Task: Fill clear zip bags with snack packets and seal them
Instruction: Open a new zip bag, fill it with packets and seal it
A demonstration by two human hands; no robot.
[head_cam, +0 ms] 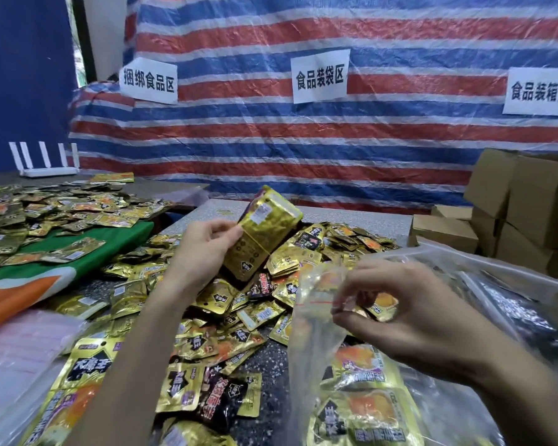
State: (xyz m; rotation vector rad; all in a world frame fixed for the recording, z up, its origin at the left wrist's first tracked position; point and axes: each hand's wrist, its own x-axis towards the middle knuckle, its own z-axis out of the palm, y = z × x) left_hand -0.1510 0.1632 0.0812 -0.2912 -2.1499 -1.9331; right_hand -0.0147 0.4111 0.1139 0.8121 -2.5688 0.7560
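Packets [13,220] in gold foil lie heaped at the far left on a green cloth [116,239], with a white router [49,165] standing behind them against a blue wall. Nearer, at the lower left, a stack of flat clear bags [20,355] lies on the worktop [271,362]. The left hand [203,249] is raised above the middle of the worktop, its fingers curled round the lower edge of a bundle [264,226] of gold packets, thumb on the near face. The bundle tilts up and to the right, and a thin yellow band [261,245] crosses it. Below and around it a loose pile [239,317] of gold and dark packets covers the speckled worktop, some face up, some face down. To the right, the right hand [409,307] pinches the mouth of a zip bag [313,342] between thumb and forefinger, just beside its red zip line, the other fingers curled. The bag hangs down toward the near edge, and at least two gold packs [361,410] with orange pictures lie stacked inside it. Right of the hand lies more clear plastic [512,310], blurred, with something dark in it. Cardboard boxes [529,204] are stacked at the far right. A red, white and blue striped tarp [303,140] hangs behind, carrying three paper signs [319,77].
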